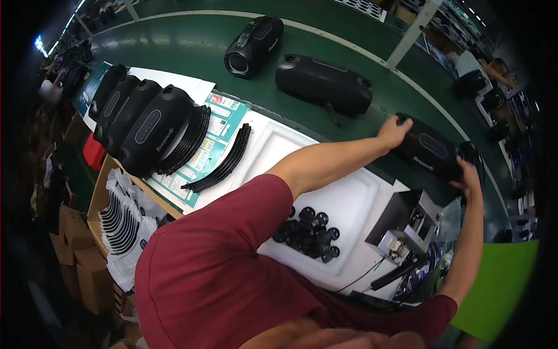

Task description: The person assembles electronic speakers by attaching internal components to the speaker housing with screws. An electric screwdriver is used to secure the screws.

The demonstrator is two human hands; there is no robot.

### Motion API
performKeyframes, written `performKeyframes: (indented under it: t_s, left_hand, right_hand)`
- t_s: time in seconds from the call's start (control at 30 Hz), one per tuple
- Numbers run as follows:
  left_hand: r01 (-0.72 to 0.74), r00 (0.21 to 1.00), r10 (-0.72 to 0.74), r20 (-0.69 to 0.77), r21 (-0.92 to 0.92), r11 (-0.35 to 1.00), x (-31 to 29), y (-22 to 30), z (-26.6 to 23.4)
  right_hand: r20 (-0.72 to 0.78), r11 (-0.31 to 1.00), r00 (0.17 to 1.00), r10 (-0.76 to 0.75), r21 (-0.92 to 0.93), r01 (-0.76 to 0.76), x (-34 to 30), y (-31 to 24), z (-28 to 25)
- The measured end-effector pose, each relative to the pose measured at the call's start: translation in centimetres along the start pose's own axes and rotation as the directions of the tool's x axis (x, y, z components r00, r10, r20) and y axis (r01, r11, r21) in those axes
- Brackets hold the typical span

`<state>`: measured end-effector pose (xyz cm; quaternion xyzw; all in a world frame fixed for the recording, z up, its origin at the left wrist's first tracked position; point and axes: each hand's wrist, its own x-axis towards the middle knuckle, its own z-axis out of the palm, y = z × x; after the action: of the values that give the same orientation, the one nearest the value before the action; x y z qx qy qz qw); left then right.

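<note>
Head view looks down over a green conveyor belt (192, 46) that curves from the far left to the right. Both arms reach out to the right, in dark red sleeves. On the belt at the right lies a black speaker (429, 152), a long rounded body with a flat control strip on top. The left hand (394, 131) rests on its left end with the fingers curled over the edge, and the right hand (468, 178) presses against its right end with the fingers spread. So the speaker sits between the two hands, gripped at both ends.

Farther left on the belt lies a second speaker body (324, 84), also black and long, with a thin cord hanging from its near side. Beyond it, a third speaker (253, 45) stands at an angle and shows its round end.

Nearer, a white foam tray (349, 198) holds a heap of small black round caps (310, 231). To its right stands a small grey metal fixture (401, 224). On the left a row of black shell halves (139, 122) leans together on a printed sheet (212, 148), with a stack of thin curved black strips (224, 163) just beside them. At the near left, a cardboard box (102, 198) holds bagged curved parts (119, 227).

Nothing lies between the hands and the speaker; the left forearm crosses over the tray's far edge.
</note>
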<state>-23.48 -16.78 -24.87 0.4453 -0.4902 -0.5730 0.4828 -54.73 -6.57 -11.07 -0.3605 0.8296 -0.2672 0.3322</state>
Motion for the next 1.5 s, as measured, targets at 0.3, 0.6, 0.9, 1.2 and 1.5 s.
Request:
performKeyframes:
  t_s: [0.3,0.6,0.9,1.2,1.5]
  left_hand:
    - [-0.58,0.814,0.58,0.032,0.0,0.814,-14.2,12.1,-18.4]
    - [-0.281,0.959,0.279,-0.046,-0.052,0.958,-26.8,7.6,-30.9]
    - [-0.527,0.753,0.656,-0.038,0.561,0.638,-30.6,3.7,-35.2]
    - [-0.38,0.925,0.123,0.36,0.868,0.321,-32.7,3.9,-34.3]
    - [-0.217,0.96,0.043,0.278,0.634,0.742,-32.1,6.9,-36.3]
  right_hand:
    - [-0.142,0.902,0.912,-0.384,0.154,0.404,-21.5,-5.0,8.8]
    - [0.205,0.897,0.889,-0.41,0.266,0.352,-28.1,0.9,23.7]
    - [-0.38,0.712,0.604,-0.701,-0.324,0.623,-31.4,5.4,27.8]
    - [0.027,0.532,0.623,-0.781,-0.495,0.687,-31.8,4.9,34.6]
    - [0.007,0.568,0.611,-0.791,-0.361,0.739,-31.5,4.4,35.3]
